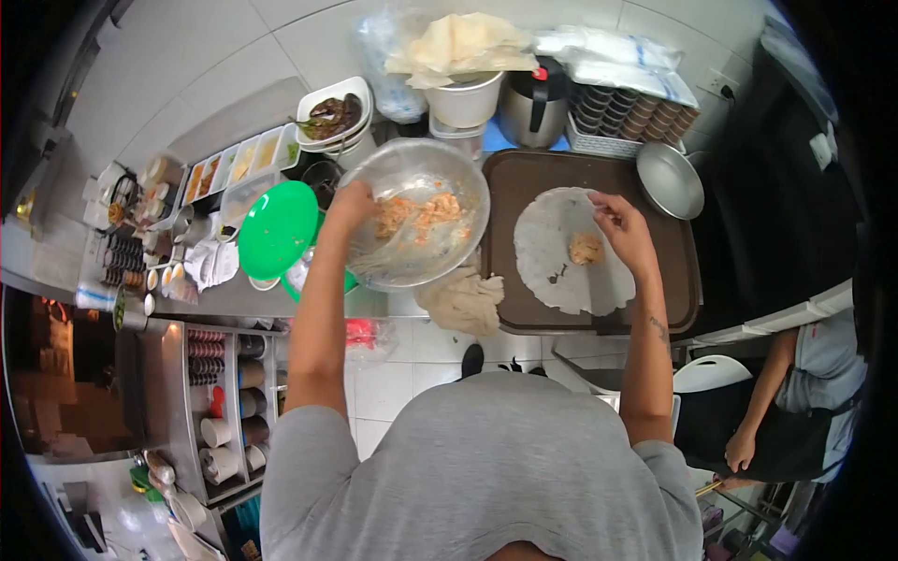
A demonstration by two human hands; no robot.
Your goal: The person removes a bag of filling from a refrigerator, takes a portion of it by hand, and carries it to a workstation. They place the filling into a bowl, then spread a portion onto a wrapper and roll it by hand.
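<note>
A large metal bowl [418, 266] with an orange-pink chunky mix [421, 217] in it is tilted up on the left. My left hand [354, 208] grips its left rim. To the right, a thin round translucent wrapper [543, 238] lies flat on a brown tray [599, 168]. A small mound of filling [586, 248] sits right of the wrapper's middle, with a few dark bits lower left of it. My right hand [620, 224] is over the wrapper's upper right edge, fingers bent; what they hold, if anything, is too small to tell.
An empty metal bowl [670, 181] rests at the tray's upper right corner. A beige cloth [463, 299] lies between bowl and tray. Green lids [278, 229] are at the left. Behind stand a white tub [466, 101] and a steel jug [531, 117]. Another person's arm [762, 393] is at the lower right.
</note>
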